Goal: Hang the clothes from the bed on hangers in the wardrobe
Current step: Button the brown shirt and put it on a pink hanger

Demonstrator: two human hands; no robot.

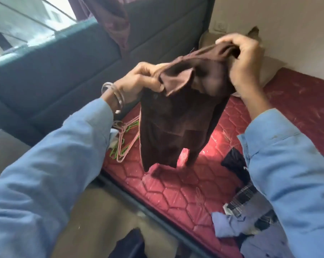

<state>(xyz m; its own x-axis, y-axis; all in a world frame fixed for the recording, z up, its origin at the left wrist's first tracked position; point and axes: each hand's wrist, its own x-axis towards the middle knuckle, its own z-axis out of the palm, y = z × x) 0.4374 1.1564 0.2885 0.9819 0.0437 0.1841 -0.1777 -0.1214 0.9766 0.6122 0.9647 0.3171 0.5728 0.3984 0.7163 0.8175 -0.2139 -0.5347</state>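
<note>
Above the red mattress [176,192], left hand [138,81] and right hand [239,58] each clamp the brown garment [176,123], spreading its top, presumably for the hangers [125,138] at nine o'clock.

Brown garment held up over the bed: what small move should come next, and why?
Probably free the left hand and reach for the hangers on the mattress. Both hands grip the brown garment by its top edge, the right hand higher, and no hanger is in it yet.
</note>
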